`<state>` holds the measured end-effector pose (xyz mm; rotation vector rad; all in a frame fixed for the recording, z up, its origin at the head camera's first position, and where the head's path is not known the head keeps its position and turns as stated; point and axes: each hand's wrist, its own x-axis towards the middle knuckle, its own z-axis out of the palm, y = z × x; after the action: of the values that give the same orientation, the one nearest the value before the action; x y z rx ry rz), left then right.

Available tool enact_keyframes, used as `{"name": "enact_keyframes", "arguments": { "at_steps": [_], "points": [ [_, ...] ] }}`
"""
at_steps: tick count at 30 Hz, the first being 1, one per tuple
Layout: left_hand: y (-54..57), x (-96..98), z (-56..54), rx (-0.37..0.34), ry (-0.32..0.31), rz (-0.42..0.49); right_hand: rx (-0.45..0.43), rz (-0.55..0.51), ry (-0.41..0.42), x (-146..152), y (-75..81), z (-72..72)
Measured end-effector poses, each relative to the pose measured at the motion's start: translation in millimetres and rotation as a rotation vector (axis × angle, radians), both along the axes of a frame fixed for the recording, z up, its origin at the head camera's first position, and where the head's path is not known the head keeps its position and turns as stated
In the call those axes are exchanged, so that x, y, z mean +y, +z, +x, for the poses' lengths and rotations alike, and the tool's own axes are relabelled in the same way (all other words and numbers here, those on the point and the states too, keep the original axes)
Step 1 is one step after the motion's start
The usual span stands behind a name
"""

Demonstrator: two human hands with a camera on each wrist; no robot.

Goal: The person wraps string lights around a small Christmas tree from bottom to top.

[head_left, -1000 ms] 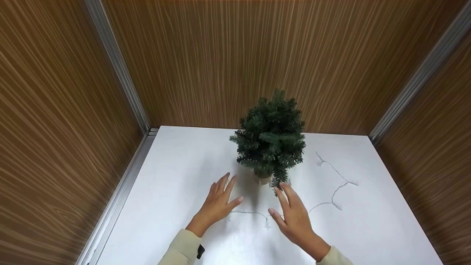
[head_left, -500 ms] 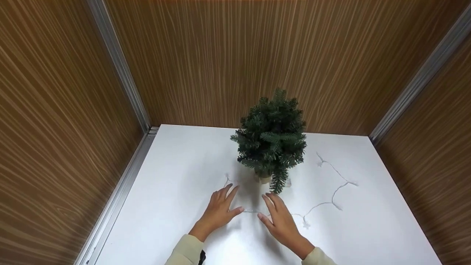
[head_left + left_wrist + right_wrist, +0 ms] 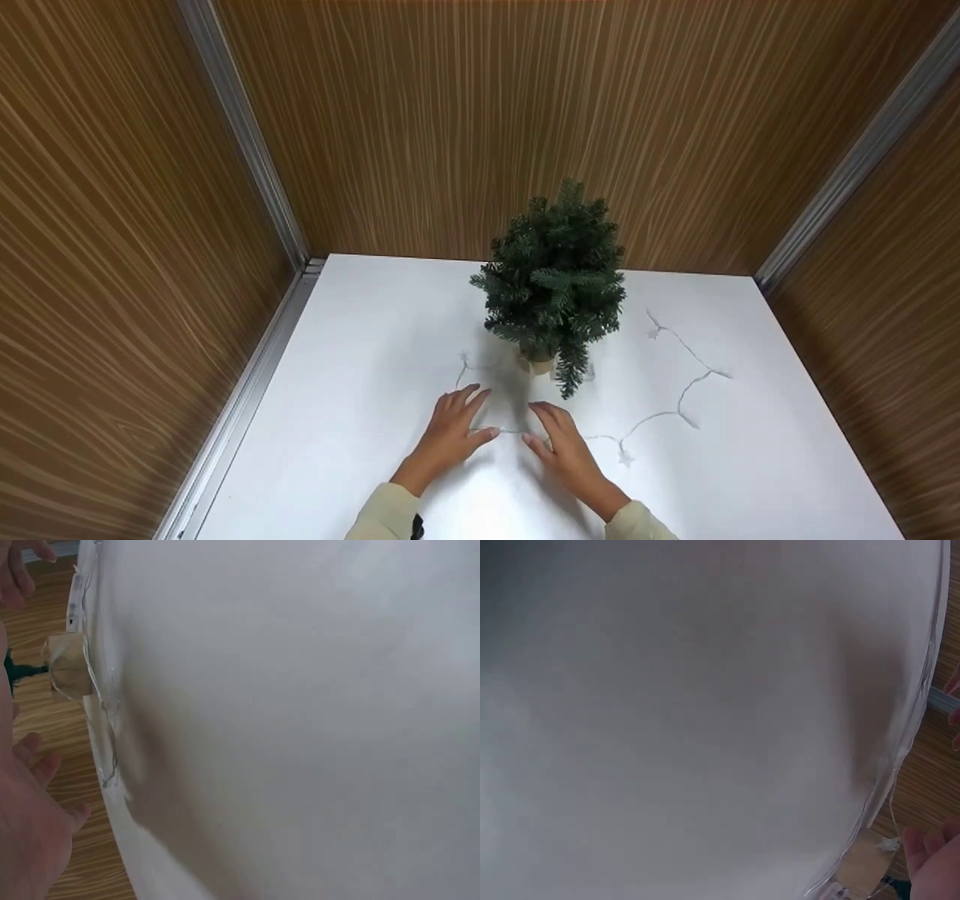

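Observation:
A small artificial Christmas tree (image 3: pixel 555 277) stands upright on a tan block base (image 3: pixel 537 366). Around its front runs a thin clear string of star lights (image 3: pixel 625 454) on the white table. My left hand (image 3: pixel 448 433) is just in front of the tree on the left, fingers spread and thumb over the light wire. My right hand (image 3: pixel 566 450) faces it from the right, fingers bent loosely, thumb near the same wire. Between the two hands a short stretch of wire shows. In the left wrist view, the wire passes before the base (image 3: pixel 71 667).
Wood-grain panels (image 3: pixel 420 135) close in the back and both sides, with grey metal rails (image 3: pixel 247 135) at the corners. A small clear box (image 3: pixel 589 370) sits beside the tree's base. More of the light string (image 3: pixel 679 397) curves off to the right.
My right hand has moved left and toward me, away from the low branch. My left hand has drawn back slightly, uncovering the left end of the light string.

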<state>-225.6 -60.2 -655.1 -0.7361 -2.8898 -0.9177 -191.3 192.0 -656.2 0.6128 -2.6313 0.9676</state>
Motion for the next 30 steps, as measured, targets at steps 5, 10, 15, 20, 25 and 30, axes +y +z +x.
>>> {"name": "enact_keyframes", "arguments": {
  "at_steps": [5,10,15,20,25,30],
  "points": [
    [-5.3,-0.4,0.5,0.006,-0.003,0.008,-0.113,-0.046,-0.023,-2,-9.9,-7.3],
    [-11.7,1.5,0.8,0.029,-0.013,0.019,-0.143,-0.092,-0.024,-7,-14.2,-14.4],
    [-21.2,2.9,-0.3,0.048,-0.004,0.084,-0.143,-0.162,0.001,-7,-21.8,-18.2],
    [-28.6,4.1,-0.4,0.089,0.013,0.110,-0.065,-0.190,0.030,-5,-27.6,-19.6],
    [-31.9,4.9,-1.4,0.159,0.006,0.107,-0.038,-0.194,0.052,-5,-28.3,-20.7],
    [-35.4,5.8,-3.1,0.119,-0.002,0.173,-0.051,-0.159,0.020,-5,-27.8,-20.8]
  ]
}}
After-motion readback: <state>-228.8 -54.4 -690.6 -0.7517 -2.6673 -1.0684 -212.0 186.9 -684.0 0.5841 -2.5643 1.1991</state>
